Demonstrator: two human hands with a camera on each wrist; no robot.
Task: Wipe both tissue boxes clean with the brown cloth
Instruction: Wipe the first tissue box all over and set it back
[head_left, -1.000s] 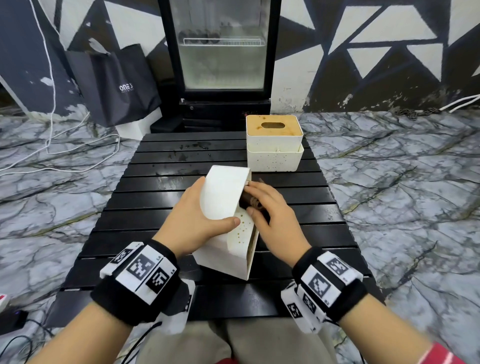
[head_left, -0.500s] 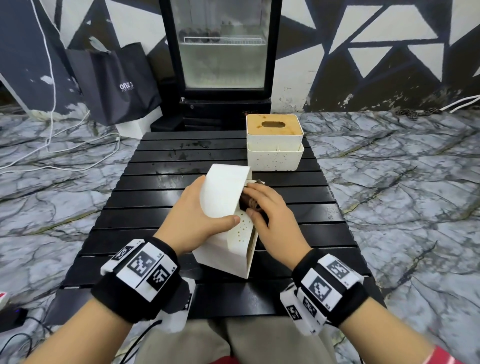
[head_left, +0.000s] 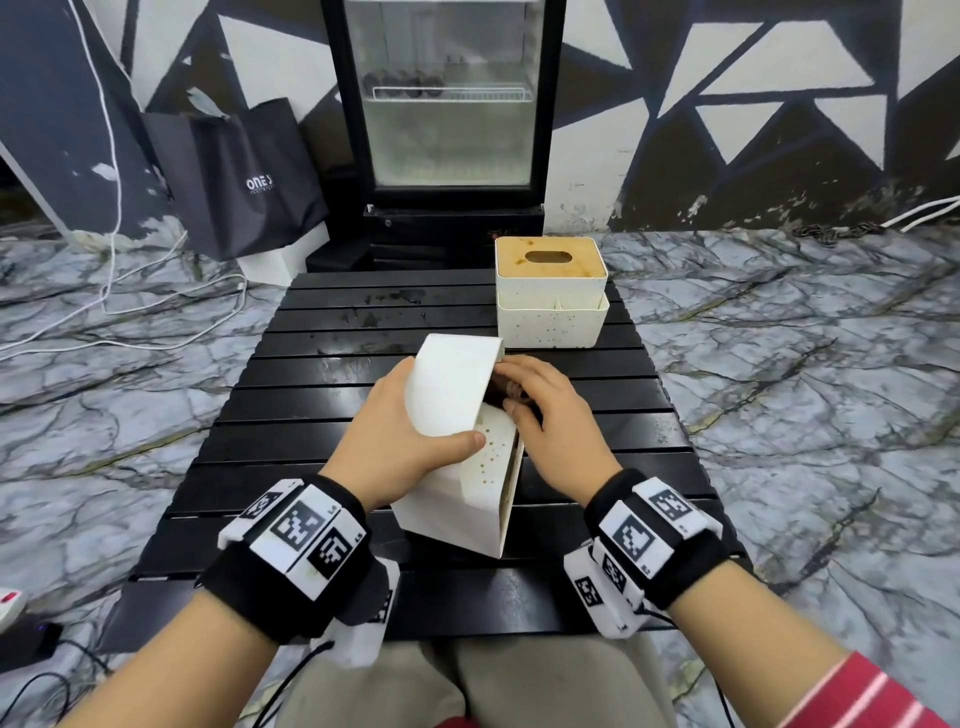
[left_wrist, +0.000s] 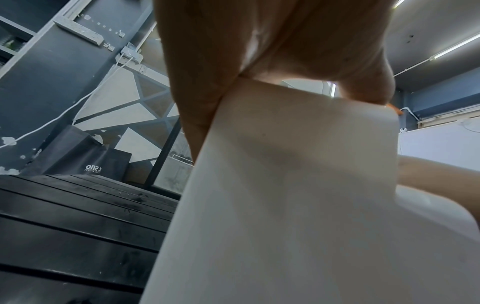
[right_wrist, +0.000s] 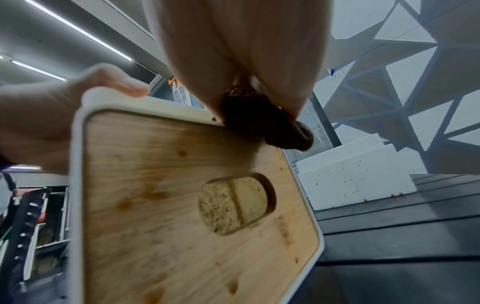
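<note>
A white tissue box (head_left: 457, 415) stands tipped on its side near the middle of the black slatted table (head_left: 311, 395), its stained wooden lid (right_wrist: 182, 205) facing right. My left hand (head_left: 400, 441) grips the box (left_wrist: 298, 185) across its white bottom, thumb over the speckled upper side. My right hand (head_left: 550, 415) presses a bunched brown cloth (right_wrist: 270, 125) against the lid's far top edge; in the head view only a bit of the cloth (head_left: 511, 389) shows. The second tissue box (head_left: 550, 299), wooden lid up, sits at the table's back right and appears speckled (right_wrist: 355, 179).
A glass-door fridge (head_left: 449, 104) stands behind the table. A black shopping bag (head_left: 244, 176) leans on the wall at back left, with white cables (head_left: 104, 291) on the marble floor. The table's near edge is at my knees.
My right hand with the cloth has shifted slightly up along the lid's edge. The box stays tipped in my left hand's grip.
</note>
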